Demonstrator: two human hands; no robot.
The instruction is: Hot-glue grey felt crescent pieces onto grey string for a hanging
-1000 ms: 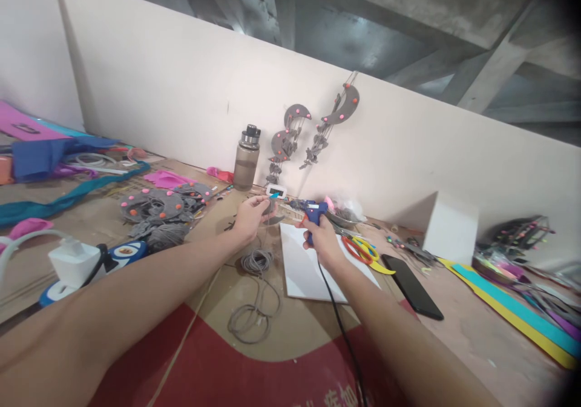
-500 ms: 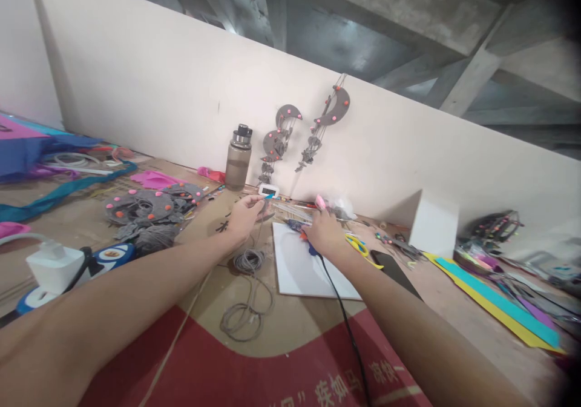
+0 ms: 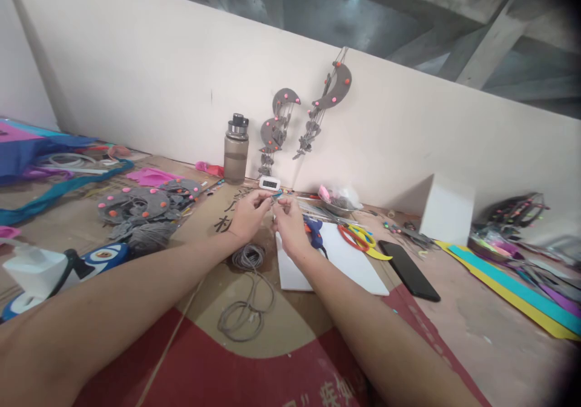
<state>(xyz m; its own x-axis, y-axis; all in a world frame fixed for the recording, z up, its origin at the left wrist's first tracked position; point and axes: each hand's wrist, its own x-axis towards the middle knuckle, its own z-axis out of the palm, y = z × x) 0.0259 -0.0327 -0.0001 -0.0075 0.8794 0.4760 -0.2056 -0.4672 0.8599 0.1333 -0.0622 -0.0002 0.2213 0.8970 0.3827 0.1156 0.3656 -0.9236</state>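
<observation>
Pinching left hand [image 3: 251, 215], right hand [image 3: 292, 226]: narrow, contents unclear, perhaps steadying.
Glue gun [image 3: 314, 231]: on my board [image 3: 351, 268], likely against drips.

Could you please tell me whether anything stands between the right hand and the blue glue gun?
Nothing visible does: the blue glue gun sits at the white board, just right of the right hand, which seems to hide part of it.

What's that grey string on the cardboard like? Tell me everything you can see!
The grey string is thin and looks like cord. One part is wound into a bunched coil; nearer the viewer, it spreads into loose, wide loops. It lies on the tan cardboard, nearer the viewer than the left hand. Its ends are unclear.
</observation>
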